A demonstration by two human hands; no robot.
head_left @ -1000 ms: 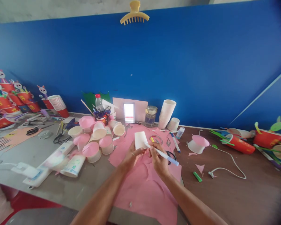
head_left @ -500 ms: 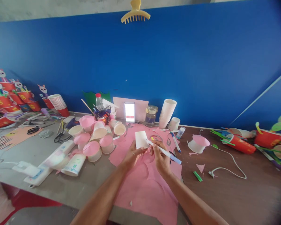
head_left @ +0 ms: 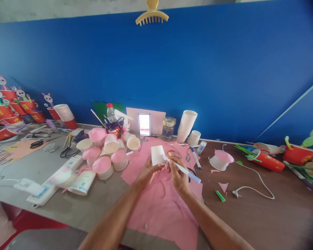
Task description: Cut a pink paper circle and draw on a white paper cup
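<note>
My left hand point(head_left: 147, 171) is closed round the lower left of a small white piece point(head_left: 158, 155), which tapers like the side of a paper cup. In my right hand point(head_left: 179, 175) is a white marker point(head_left: 184, 169) with a pale blue end, gripped like a pen. Its tip is at the right side of the white piece and seems to touch it. Any mark there is too faint to make out. Both hands are above pink paper sheets point(head_left: 161, 211) spread on the table.
Left of my hands cluster several paper cups with pink tops point(head_left: 103, 164), beside a power strip point(head_left: 56, 177). Behind stand a glass jar point(head_left: 168, 129) and a stack of white cups point(head_left: 187, 125). At right lie a pink-topped cup point(head_left: 221, 159), a green piece point(head_left: 220, 196) and a white cable point(head_left: 261, 177).
The marker and my right hand have shifted very slightly over the white piece. Both hands keep their hold, and the other things stay where they were.
</note>
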